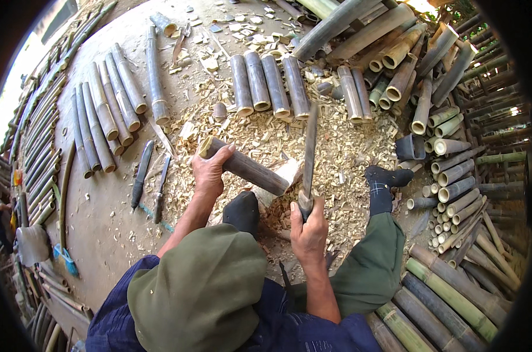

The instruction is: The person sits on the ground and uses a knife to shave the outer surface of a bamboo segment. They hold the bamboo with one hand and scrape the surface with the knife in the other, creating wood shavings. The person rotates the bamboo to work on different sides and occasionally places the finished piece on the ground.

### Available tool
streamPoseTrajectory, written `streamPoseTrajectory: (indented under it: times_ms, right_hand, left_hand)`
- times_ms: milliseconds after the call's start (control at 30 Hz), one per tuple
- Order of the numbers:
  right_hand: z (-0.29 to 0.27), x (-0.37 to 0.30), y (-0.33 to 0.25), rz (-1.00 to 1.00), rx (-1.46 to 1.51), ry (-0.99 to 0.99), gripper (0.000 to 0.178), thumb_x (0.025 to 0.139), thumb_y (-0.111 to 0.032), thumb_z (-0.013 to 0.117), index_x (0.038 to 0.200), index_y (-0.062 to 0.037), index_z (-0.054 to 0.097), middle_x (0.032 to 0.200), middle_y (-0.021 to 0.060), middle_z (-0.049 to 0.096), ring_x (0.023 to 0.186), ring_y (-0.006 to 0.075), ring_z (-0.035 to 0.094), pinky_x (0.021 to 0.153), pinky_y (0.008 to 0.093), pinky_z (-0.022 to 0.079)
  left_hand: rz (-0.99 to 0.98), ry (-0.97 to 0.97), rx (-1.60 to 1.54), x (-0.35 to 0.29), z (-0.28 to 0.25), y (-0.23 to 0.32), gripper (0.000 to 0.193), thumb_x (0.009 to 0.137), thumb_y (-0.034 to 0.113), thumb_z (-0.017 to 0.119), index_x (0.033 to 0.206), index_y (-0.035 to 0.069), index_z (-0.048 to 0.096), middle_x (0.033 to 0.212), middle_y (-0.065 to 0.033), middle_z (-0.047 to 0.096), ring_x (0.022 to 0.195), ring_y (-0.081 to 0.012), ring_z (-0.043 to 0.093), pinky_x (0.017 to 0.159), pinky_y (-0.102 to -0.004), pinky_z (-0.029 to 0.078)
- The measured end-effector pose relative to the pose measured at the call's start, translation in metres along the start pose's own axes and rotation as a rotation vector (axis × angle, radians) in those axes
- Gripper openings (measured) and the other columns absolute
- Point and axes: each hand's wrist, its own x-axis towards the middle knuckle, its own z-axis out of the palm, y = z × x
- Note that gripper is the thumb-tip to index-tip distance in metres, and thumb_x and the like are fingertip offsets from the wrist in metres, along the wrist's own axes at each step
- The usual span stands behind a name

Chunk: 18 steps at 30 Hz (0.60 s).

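Observation:
My left hand [209,171] is wrapped round the upper end of a dark bamboo section [251,168], which slants down to the right. Its lower end is at a pale wooden block [287,171] between my feet; whether it rests on the block I cannot tell. In my right hand [310,232] is a long knife [310,149], gripped by its dark handle with the blade pointing up and away. The blade stands apart from the bamboo, to its right. Wood chips [342,170] lie thickly around the block.
Two more knives [142,173] [162,188] lie left of my left hand. Cut bamboo sections [272,85] stand in a row ahead, with longer bamboo pieces [104,102] at the left. Bamboo stacks [459,176] rise along the right. My socked feet [241,211] [381,183] flank the chips.

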Motion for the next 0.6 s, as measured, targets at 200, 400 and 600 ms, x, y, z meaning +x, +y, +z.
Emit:
streamPoseTrajectory:
  times_ms: [200,400,600]
  right_hand:
    - [0.038,0.009,0.071,0.366,-0.307,-0.296,0.032,0.103,-0.027,0.065,0.111,0.0002,0.05,0.086,0.0304,0.072,0.085,0.0513,0.073,0.076,0.0632,0.055]
    - [-0.006,0.002,-0.018,0.082,0.037,-0.076,0.031,0.106,-0.029,0.063,0.117,-0.0018,0.052,0.084,0.0267,0.071,0.077,0.0472,0.072,0.065,0.0547,0.055]
    - [0.035,0.017,0.07,0.428,-0.307,-0.336,0.032,0.107,-0.03,0.06,0.117,-0.0013,0.052,0.087,0.0275,0.071,0.078,0.0462,0.073,0.065,0.0509,0.057]
  left_hand:
    - [0.067,-0.116,0.07,0.005,0.01,-0.003,0.031,0.08,0.003,0.087,0.107,0.001,0.07,0.094,-0.0067,0.074,0.081,-0.0181,0.072,0.079,-0.0358,0.061]
    - [0.052,-0.158,-0.004,0.008,-0.004,0.003,0.027,0.081,0.006,0.087,0.102,0.0,0.072,0.092,-0.0058,0.074,0.08,-0.0161,0.071,0.079,-0.0339,0.059]
    - [0.086,-0.275,0.004,0.005,0.007,0.007,0.031,0.08,0.008,0.088,0.105,0.0,0.071,0.094,-0.0074,0.074,0.085,-0.0173,0.071,0.082,-0.0346,0.059]
